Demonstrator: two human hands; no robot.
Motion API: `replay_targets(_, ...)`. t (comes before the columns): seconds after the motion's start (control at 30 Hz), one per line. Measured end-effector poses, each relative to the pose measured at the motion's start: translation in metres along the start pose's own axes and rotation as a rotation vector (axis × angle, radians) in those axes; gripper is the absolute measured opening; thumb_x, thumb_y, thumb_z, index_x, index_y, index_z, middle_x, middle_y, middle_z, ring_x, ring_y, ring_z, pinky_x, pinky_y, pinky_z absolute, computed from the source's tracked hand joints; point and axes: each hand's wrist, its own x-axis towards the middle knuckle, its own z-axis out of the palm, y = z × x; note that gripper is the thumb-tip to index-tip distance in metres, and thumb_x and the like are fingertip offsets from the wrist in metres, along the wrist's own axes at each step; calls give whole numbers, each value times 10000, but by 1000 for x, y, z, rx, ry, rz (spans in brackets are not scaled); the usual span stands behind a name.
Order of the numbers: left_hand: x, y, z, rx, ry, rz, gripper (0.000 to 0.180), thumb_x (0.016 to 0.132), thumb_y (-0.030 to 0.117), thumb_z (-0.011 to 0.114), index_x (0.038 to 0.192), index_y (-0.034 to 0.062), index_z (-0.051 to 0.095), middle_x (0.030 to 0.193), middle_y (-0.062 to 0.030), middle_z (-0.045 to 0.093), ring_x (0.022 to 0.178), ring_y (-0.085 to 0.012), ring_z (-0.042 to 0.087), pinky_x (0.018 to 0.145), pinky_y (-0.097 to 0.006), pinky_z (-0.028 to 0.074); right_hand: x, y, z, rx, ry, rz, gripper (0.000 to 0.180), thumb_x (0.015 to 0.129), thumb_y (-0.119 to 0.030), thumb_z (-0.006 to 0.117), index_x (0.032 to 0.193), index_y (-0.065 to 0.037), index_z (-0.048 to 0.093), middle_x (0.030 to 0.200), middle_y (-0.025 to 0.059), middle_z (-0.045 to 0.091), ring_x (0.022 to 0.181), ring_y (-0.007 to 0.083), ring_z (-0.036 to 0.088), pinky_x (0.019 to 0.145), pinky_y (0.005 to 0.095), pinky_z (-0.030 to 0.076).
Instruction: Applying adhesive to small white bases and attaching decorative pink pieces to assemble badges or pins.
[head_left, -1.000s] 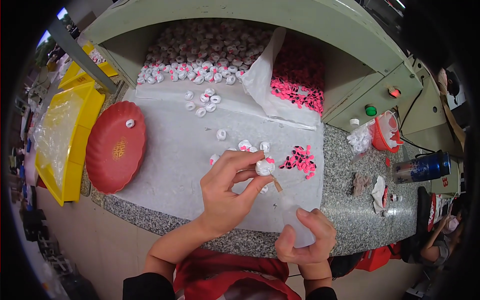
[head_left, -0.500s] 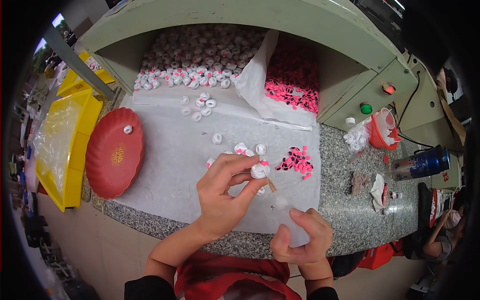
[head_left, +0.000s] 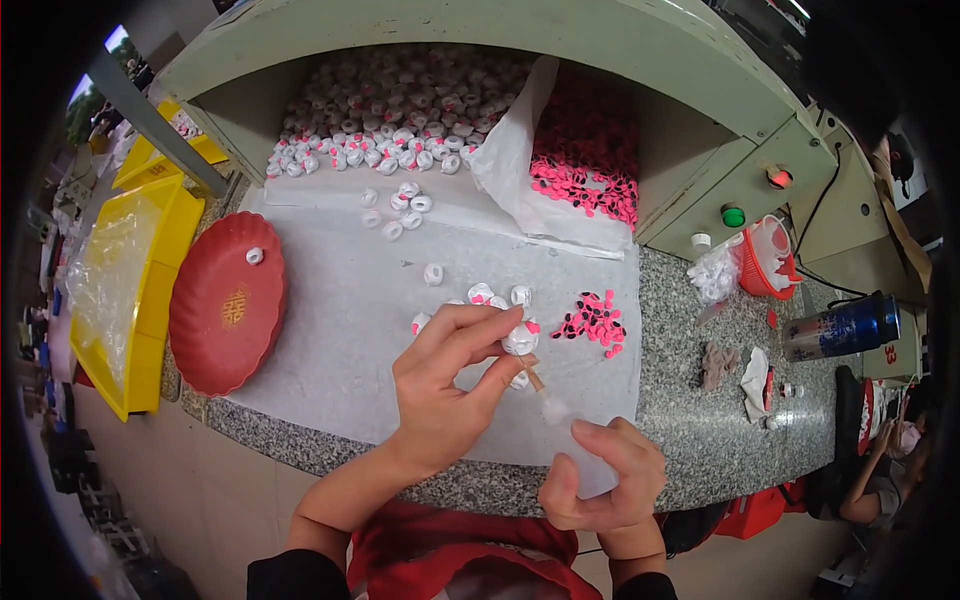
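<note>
My left hand (head_left: 445,385) pinches a small white rounded piece (head_left: 520,338) with a pink spot on it, between thumb and fingers. My right hand (head_left: 610,480) is wrapped round a translucent squeeze bottle (head_left: 590,468) with a thin brownish nozzle (head_left: 533,376). The nozzle's tip is close under the white piece; whether it touches, I cannot tell. Several similar white pieces (head_left: 480,294) lie just beyond my left hand, some partly hidden by it. A loose heap of small pink and black discs (head_left: 592,322) lies to the right of them on the white sheet (head_left: 340,320).
A red scalloped dish (head_left: 225,350) holding one white piece stands at left, beside a yellow tray (head_left: 150,330). Under the green cabinet (head_left: 480,30) are piles of white pieces (head_left: 400,110) and pink discs (head_left: 585,180). A red basket (head_left: 768,262) and blue tumbler (head_left: 840,328) are at right.
The nozzle tip has shifted slightly down and left, from the piece's right side to beneath it. The white piece has turned a little in my left fingers.
</note>
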Motion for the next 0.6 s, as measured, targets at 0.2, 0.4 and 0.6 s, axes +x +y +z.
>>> replay_targets(0.2,1,0,-1,41,-19,12,353,693,-141,616,1031,-45,585,1007,-126,523,875,-180,586,735,-262,537,4,-2,-4,-1,13,70,309,610,-42,574,909,24,535,698,101,571,458,180,499,455,264,427)
replay_targets(0.4,4,2,-3,-252,-52,-236,363,703,-145,604,1055,-66,562,1033,-134,529,908,-205,586,788,-291,518,6,8,-4,51,110,55,322,627,-4,612,942,17,545,718,86,609,456,163,527,416,244,417)
replay_targets(0.6,9,1,-7,-480,-101,-477,375,725,-115,602,1092,-68,540,1010,-142,587,901,-192,599,745,-278,515,3,11,-4,98,118,82,326,626,-3,609,943,22,536,738,89,614,455,163,529,422,250,425)
